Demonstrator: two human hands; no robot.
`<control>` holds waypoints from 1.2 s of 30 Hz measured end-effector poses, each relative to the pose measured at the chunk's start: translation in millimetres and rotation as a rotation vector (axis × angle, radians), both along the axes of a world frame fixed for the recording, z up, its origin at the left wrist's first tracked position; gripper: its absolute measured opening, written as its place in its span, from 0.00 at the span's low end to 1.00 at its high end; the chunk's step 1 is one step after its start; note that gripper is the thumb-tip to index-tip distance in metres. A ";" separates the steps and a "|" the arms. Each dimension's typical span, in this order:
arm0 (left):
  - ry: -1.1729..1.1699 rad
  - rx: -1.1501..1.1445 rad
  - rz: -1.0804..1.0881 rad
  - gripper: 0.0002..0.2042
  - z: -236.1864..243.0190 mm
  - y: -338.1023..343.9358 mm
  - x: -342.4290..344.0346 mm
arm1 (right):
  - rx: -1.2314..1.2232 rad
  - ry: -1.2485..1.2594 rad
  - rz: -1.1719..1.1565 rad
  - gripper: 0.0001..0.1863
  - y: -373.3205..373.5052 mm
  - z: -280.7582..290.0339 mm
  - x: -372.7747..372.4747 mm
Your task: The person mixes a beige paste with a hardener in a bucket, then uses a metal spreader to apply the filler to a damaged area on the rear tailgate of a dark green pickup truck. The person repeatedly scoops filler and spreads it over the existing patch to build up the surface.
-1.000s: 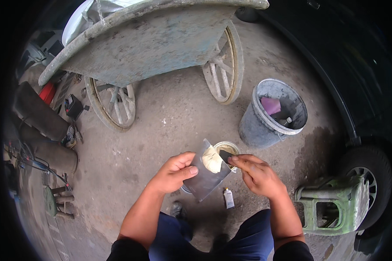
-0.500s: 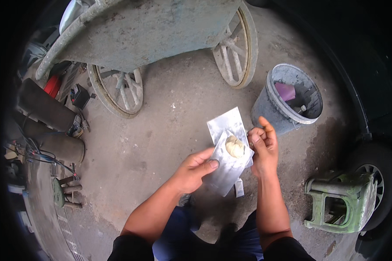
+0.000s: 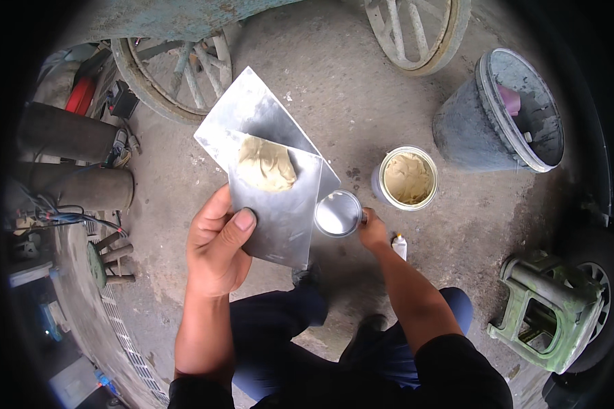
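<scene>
Now the left hand (image 3: 215, 249) grips two metal plates (image 3: 280, 204) carrying putty (image 3: 266, 165) (raised closer than before), while the right hand (image 3: 372, 232) has dropped, pinching the lid (image 3: 338, 213) beside the open can (image 3: 407, 178).

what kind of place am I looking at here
Probably an outdoor repair yard or roadside body-work spot: bare concrete ground, spoked cart wheels, a car tyre, an open can of putty and a grimy bucket.
</scene>
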State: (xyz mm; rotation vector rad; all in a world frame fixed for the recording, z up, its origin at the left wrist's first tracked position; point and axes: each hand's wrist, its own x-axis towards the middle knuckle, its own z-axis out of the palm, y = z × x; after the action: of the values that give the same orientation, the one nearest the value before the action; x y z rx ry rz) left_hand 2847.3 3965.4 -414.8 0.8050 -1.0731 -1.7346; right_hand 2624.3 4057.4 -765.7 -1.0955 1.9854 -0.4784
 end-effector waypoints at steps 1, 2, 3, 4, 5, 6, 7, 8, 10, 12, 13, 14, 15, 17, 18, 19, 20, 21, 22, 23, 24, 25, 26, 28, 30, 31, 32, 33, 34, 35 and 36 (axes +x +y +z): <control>-0.004 0.001 -0.010 0.20 -1.5 -0.3 2.9 | 0.004 0.053 0.002 0.24 -4.0 -5.5 5.8; 0.009 -0.012 -0.025 0.20 -1.2 -1.8 3.0 | 0.003 0.107 0.003 0.25 -10.5 -10.3 10.0; 0.008 0.003 -0.019 0.20 -1.8 -2.5 3.2 | 0.047 0.142 -0.011 0.25 -16.0 -14.3 14.2; 0.009 0.017 -0.016 0.20 -2.0 -2.8 3.2 | 0.092 0.178 -0.029 0.25 -20.5 -17.5 18.3; 0.011 0.028 -0.014 0.21 -2.8 -3.6 3.8 | 0.134 0.214 -0.048 0.24 -25.8 -20.0 21.3; 0.009 0.029 -0.012 0.21 -4.0 -4.1 4.7 | 0.148 0.233 -0.031 0.23 -28.9 -21.3 22.6; 0.000 0.030 -0.007 0.21 -4.7 -5.3 4.9 | 0.162 0.251 -0.017 0.22 -30.3 -21.7 23.3; -0.004 0.038 0.002 0.21 -6.4 -3.9 5.9 | 0.182 0.274 0.002 0.21 -29.2 -19.4 23.5; -0.008 0.048 0.004 0.21 -9.2 -4.6 6.6 | 0.184 0.276 -0.018 0.21 -31.3 -15.4 25.2; -0.015 0.068 0.000 0.21 -9.7 -5.1 6.1 | 0.088 0.298 -0.033 0.22 -30.7 -6.7 25.8; -0.018 0.078 -0.003 0.21 -9.5 -6.3 5.1 | 0.010 0.288 -0.025 0.23 -29.9 -2.1 26.6; -0.015 0.086 -0.005 0.21 -9.2 -7.2 3.5 | -0.053 0.265 0.033 0.25 -31.9 5.3 25.1; -0.012 0.095 -0.008 0.20 -8.8 -8.1 1.6 | -0.115 0.243 0.093 0.28 -34.6 12.5 23.2; -0.011 0.109 0.000 0.20 -8.8 -8.4 0.2 | -0.240 0.176 0.165 0.33 -35.8 51.2 27.4; -0.013 0.111 -0.006 0.20 -7.1 -9.6 -3.5 | -0.288 0.184 0.183 0.37 -37.8 60.0 26.2; -0.015 0.113 -0.012 0.20 -5.5 -10.5 -7.1 | -0.359 0.183 0.207 0.35 -36.9 70.9 21.2; -0.013 0.109 -0.017 0.20 -2.7 -11.9 -9.8 | -0.435 0.184 0.234 0.32 -38.3 88.2 16.1; -0.014 0.107 -0.017 0.20 -1.3 -12.5 -10.6 | -0.511 0.181 0.267 0.30 -39.3 107.3 13.0; -0.015 0.106 -0.017 0.20 -0.1 -12.9 -11.7 | -0.510 0.178 0.248 0.28 -39.2 128.9 7.1; -0.006 0.097 -0.007 0.20 2.0 -13.5 -13.3 | -0.514 0.179 0.230 0.27 -39.7 156.1 -2.7; 0.001 0.089 0.006 0.20 3.8 -13.4 -14.8 | -0.518 0.177 0.212 0.25 -39.9 180.0 -12.6; 0.004 0.084 0.021 0.20 5.8 -12.2 -14.9 | -0.546 0.125 0.170 0.24 -39.4 199.3 -23.4; 0.014 0.087 0.018 0.20 6.4 -11.8 -15.1 | -0.573 0.075 0.129 0.23 -39.6 216.0 -38.1; 0.029 0.097 0.011 0.20 8.2 -10.3 -15.5 | -0.678 0.147 0.157 0.22 -39.2 239.6 -63.3; 0.027 0.083 -0.002 0.19 10.3 -8.8 -20.8 | -0.832 0.406 0.287 0.23 -37.5 254.1 -85.5; 0.025 0.077 -0.010 0.19 10.9 -8.3 -23.8 | -0.844 0.481 0.376 0.23 -36.9 250.9 -95.8; 0.024 0.074 -0.017 0.19 11.9 -7.9 -27.2 | -0.853 0.553 0.461 0.24 -35.4 239.2 -105.6; 0.022 0.068 -0.020 0.19 13.0 -7.8 -28.8 | -0.865 0.622 0.548 0.24 -35.1 226.1 -112.1; 0.020 0.062 -0.023 0.19 13.7 -7.6 -29.8 | -0.845 0.687 0.599 0.23 -32.0 212.7 -115.0; 0.030 0.068 -0.032 0.19 12.3 -7.4 -29.7 | -0.833 0.714 0.645 0.23 -27.4 194.5 -118.3; 0.036 0.070 -0.037 0.19 12.7 -6.7 -28.1 | -0.828 0.738 0.692 0.23 -23.4 176.3 -119.7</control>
State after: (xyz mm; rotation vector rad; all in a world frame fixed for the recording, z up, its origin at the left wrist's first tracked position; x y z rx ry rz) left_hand 2819.2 3958.8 -402.1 0.7984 -1.0134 -1.8201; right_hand 2504.6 4034.0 -589.5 -2.6609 1.7889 -0.5706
